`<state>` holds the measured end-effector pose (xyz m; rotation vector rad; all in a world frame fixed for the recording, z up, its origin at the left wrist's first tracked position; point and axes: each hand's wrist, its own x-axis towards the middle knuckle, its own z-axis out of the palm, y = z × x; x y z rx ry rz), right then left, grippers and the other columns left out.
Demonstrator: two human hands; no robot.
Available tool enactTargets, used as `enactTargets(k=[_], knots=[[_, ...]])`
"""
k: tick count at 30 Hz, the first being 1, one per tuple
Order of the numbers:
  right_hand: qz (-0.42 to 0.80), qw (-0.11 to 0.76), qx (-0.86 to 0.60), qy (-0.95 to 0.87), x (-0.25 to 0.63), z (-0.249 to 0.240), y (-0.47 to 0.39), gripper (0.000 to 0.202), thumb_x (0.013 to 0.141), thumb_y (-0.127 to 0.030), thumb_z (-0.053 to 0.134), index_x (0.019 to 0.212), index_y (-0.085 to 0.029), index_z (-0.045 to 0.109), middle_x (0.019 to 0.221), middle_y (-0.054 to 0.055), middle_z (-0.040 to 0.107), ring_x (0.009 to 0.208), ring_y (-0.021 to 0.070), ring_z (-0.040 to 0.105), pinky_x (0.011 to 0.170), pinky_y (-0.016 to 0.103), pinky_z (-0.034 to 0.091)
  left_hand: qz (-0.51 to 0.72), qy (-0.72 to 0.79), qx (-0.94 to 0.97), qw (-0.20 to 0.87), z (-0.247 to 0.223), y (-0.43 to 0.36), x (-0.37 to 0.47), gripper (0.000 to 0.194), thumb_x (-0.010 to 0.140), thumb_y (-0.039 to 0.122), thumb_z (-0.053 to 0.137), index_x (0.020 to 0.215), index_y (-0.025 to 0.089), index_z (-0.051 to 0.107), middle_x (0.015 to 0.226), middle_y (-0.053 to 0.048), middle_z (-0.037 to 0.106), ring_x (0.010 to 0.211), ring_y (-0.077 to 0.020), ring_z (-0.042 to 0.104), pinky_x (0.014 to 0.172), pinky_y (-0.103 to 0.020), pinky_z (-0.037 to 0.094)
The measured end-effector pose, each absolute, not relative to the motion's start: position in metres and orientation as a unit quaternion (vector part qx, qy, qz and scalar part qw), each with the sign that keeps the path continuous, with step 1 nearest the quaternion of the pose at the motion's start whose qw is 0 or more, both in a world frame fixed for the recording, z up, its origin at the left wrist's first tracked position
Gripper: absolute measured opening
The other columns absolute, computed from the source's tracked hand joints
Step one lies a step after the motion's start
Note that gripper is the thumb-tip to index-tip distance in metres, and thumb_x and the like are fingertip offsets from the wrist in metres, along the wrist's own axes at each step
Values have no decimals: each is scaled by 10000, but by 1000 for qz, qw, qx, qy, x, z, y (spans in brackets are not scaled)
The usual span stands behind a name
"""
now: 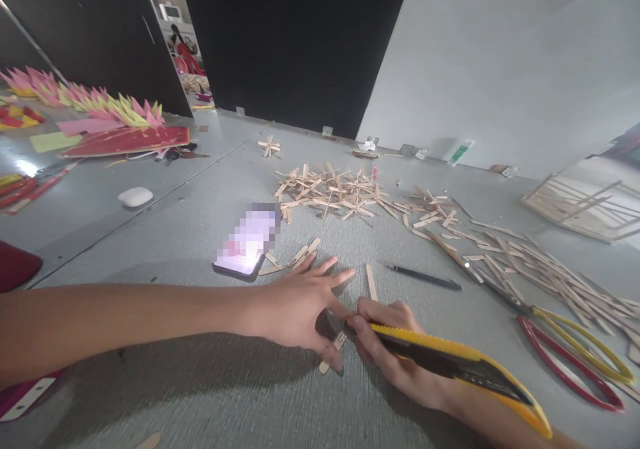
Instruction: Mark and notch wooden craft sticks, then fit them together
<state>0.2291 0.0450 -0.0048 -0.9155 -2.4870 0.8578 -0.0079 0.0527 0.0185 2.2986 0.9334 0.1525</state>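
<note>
Cutter (450, 361) and wooden stick (326, 367) are what you are working with, and the step in hand looks like cutting or scoring that small stick.

Your right hand (387, 349) has its fingers wrapped firmly around the yellow-and-black handle, with the front end tilted down towards the stick; your own fingers hide the blade, so whether it touches the wood cannot be told. Your left hand (295, 308) holds nothing in a grip: its fingers are spread apart over the grey surface (215, 396), the thumb lying across the stick and the index finger reaching right up to your right hand.

The stick lies flat and slanted below the gap between your hands, its rounded near end showing past your thumb. As I judge it, the next move calls for a firm thumb on the wood, a steady wrist, and that left index finger well off the blade's line.

Beyond your hands, a loose stick (371, 281) lies near a slim black tool (425, 277). A phone (243, 246) rests past your left hand, a stick pile (333, 192) farther off, and scissors (525, 310) to your right.
</note>
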Motion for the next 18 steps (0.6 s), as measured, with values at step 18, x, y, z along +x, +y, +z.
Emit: enactTargets(k=[18], knots=[[314,192,-314,-875,227,-2,46,334,1089,-315,368,762,-254,395,579,-86,554,480,121,502,670,353,417,43,364,864,345,22,55,-6,545,801,681,785,1264,400,722,1735,-36,92,1571,-428,-69,1184,-763,-7]])
